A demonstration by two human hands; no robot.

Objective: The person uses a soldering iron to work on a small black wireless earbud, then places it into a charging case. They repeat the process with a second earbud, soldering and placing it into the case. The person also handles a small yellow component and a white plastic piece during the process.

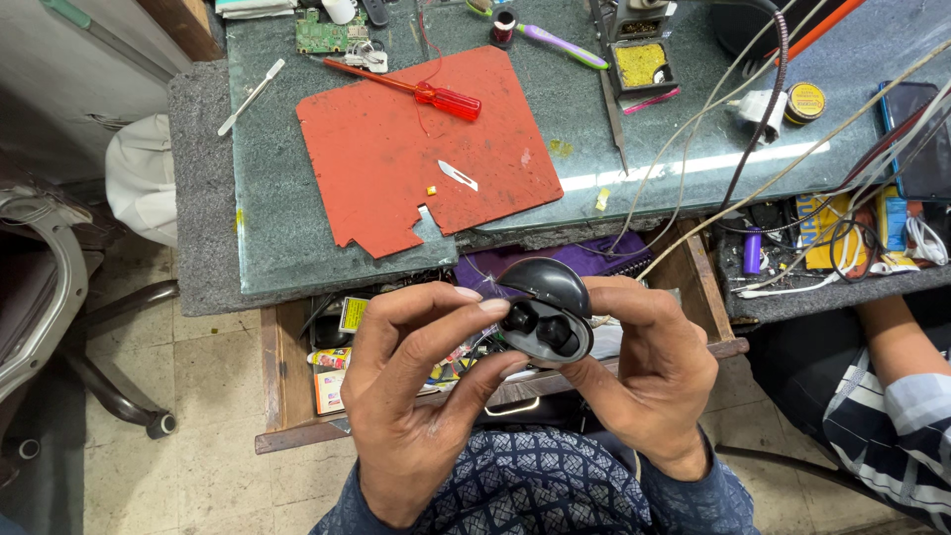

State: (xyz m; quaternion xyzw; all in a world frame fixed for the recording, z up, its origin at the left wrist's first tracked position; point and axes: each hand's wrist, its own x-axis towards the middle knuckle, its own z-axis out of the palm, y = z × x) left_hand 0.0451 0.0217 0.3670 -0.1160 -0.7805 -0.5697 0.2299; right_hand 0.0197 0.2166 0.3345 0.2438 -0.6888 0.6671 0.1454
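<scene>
A: What sits between the hands?

B: A small black earbud case (547, 315), oval, with its lid swung up and two dark earbuds showing in the base. It is held in the air above an open wooden drawer (297, 396), in front of the bench edge.

A: How is it held?

B: The right hand (649, 381) is closed around the case from the side and underneath, fingers curled behind it. The left hand (421, 396) pinches at the case's front rim, thumb below and forefinger tip on top near the lid hinge.

A: And just around it?

B: The drawer is crammed with small packets and cables. Something purple (575, 256) lies behind the case at the bench's front edge.

A: Farther out?

B: On the grey bench (272, 228) lies a red mat (396, 159) with a notched front edge. A small blade (458, 175) rests on it, and a red-handled screwdriver (421, 91) lies across its upper corner. A green circuit board (322, 33) sits beyond that, a white spudger (252, 96) to the left, and a tray of yellow material (641, 64) to the right. White cables (792, 159) trail over the right side, where another person's striped sleeve (897, 421) shows.
</scene>
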